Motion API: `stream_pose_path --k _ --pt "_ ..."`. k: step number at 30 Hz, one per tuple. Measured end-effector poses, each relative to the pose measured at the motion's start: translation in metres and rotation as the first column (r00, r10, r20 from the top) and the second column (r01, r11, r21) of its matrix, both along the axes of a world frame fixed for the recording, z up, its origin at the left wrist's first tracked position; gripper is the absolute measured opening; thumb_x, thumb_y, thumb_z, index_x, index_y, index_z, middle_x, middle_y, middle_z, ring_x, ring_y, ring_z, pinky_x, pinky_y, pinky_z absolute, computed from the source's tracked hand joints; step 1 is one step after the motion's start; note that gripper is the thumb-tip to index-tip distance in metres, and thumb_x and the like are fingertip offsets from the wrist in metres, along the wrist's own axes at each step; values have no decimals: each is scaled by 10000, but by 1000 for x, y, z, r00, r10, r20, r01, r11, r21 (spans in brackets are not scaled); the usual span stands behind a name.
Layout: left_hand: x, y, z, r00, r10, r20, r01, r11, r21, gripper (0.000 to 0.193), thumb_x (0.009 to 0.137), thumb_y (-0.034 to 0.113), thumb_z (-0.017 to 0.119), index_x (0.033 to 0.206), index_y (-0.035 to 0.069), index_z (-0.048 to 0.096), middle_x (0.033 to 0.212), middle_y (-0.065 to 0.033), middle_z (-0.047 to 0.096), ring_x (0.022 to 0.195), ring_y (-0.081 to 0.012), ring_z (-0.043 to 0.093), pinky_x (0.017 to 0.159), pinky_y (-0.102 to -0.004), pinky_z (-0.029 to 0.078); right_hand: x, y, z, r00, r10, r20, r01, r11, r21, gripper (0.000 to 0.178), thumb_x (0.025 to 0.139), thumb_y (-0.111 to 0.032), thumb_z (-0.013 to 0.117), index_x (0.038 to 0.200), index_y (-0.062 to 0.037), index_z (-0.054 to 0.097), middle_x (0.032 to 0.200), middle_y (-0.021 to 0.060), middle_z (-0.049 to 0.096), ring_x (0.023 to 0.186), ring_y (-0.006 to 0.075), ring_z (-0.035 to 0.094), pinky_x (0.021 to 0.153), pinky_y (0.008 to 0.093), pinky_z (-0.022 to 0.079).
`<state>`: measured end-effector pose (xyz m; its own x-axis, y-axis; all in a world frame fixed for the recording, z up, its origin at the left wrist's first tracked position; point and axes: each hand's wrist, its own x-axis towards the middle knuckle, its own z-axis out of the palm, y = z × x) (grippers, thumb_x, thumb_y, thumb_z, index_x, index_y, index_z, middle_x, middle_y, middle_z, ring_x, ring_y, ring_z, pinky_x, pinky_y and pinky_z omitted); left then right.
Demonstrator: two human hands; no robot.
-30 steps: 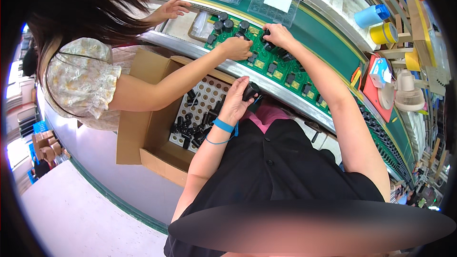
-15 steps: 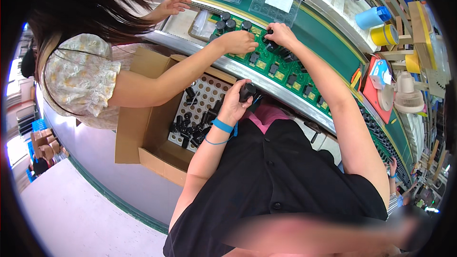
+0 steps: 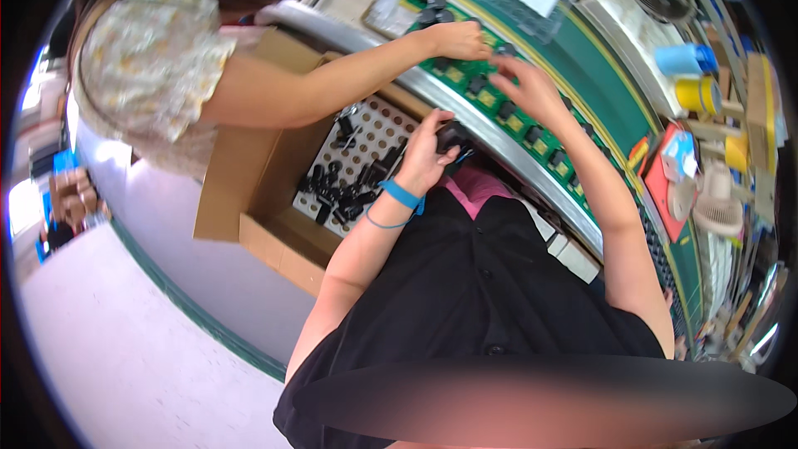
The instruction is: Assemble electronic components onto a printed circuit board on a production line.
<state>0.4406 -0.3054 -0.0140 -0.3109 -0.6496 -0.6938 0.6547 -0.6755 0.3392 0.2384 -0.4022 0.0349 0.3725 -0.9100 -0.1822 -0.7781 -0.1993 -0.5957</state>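
Running across the scene, a green bench [image 3: 598, 75]

Beside it an open cardboard box [image 3: 229, 175] is set; on the bench, green circuit boards [image 3: 522, 123] are lined up. In the box a white perforated sheet [image 3: 376, 130] is laid. Over the boards the right hand [image 3: 532, 87] is held, fingers loosely parted around nothing visible, just beside a co-worker's hand [image 3: 461, 40]. By the left hand [image 3: 426, 154], fingers closed, a black cylinder [image 3: 451, 137] is held near the bench edge; dark parts [image 3: 334, 189] are strewn over the sheet

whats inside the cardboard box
Inside the cardboard box, a white tray with rows of round holes shows, with black parts lying on it. Anything beneath the tray is covered, and the co-worker's forearm hides some of the far end.
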Motion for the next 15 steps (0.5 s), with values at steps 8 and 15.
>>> stream_pose_path --k 8,15 --pt "-6 5 37 985 -163 -62 164 986 19 304 942 352 424 1057 80 496 892 -37 522 631 -116 475 478 -215 365 31 69 24 792 504 345 -483 862 -154 254 737 -88 665 985 -66 617 1110 83 541 964 237 542 797 351 453" --pt "94 8 -88 660 292 692 -252 954 -162 163 799 69 526 944 28 590 724 -37 559 619 -94 525 507 -211 403 -6 59 10 711 -358 605 24 872 488 361 767 -16 648 1110 -21 534 1156 61 467 1002 125 502 868 246 398"
